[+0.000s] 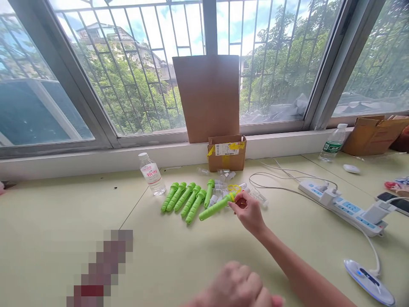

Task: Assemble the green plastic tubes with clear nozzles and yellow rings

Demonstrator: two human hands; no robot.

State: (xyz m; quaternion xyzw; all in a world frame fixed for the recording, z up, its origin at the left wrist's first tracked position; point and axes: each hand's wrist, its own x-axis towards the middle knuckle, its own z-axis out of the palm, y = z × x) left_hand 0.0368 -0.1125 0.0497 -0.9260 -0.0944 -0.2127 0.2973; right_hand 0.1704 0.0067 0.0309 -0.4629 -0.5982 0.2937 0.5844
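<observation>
My right hand is closed on the upper end of a green plastic tube, pinched between thumb and fingers and tilted above the table. A bit of yellow shows at the pinched end. My left hand is curled into a fist at the bottom centre, slightly blurred; whatever it may hold is hidden. Left of the held tube, several ribbed green tubes lie side by side. Behind it are yellow rings and several small clear containers with white caps, partly hidden by my right hand.
A cardboard box stands by the sill, with a brown board upright behind it. Water bottles stand left and far right. A power strip with cables lies right, above an oval white device. A pixelated patch covers the lower left.
</observation>
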